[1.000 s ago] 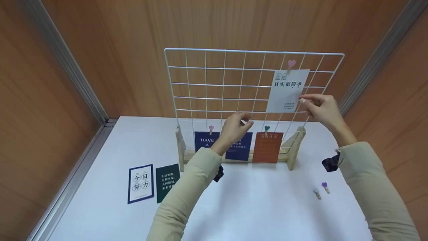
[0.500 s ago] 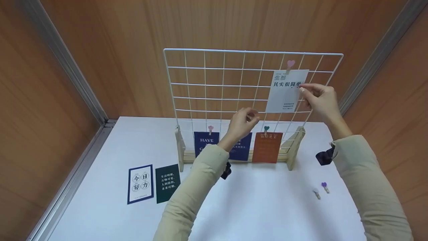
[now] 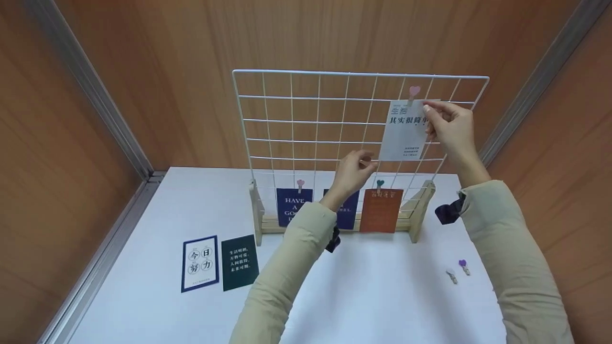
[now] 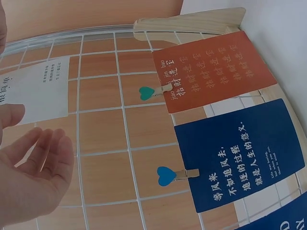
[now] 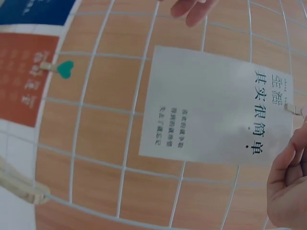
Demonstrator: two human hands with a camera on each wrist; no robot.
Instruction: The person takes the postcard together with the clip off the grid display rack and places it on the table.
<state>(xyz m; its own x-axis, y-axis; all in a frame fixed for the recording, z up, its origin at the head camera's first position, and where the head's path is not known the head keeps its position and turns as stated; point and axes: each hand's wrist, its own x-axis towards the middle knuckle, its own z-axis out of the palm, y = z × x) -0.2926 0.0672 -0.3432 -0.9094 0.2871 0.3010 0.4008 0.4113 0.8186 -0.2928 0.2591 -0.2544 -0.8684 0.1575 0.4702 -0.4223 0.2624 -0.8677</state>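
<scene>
In the head view my right hand [image 3: 454, 126] is at the upper right of a white card [image 3: 399, 136], overlapping its edge. Its thumb and bent forefinger come close together beside the pink heart clothespin [image 3: 414, 91], which fixes this card to the white wire grid [image 3: 306, 119]. My left hand [image 4: 41, 177] hovers before the grid, below and left of the white card, fingers loosely curved around nothing. The right wrist view shows the white card [image 5: 211, 105] whole, with my right hand [image 5: 290, 179] by its top corner.
Lower on the grid hang an orange card [image 3: 381, 210] and two blue cards, including a dark blue one [image 4: 240, 153]. Wooden feet [image 3: 423, 210] support the grid. Two cards, one dark green [image 3: 239, 263], lie left on the table; two clothespins, one with a purple heart [image 3: 464, 266], lie right.
My right hand has moved up along the white card's right edge, from near its bottom to its top corner. My left hand has moved right and slightly up. The cards stay in place.
</scene>
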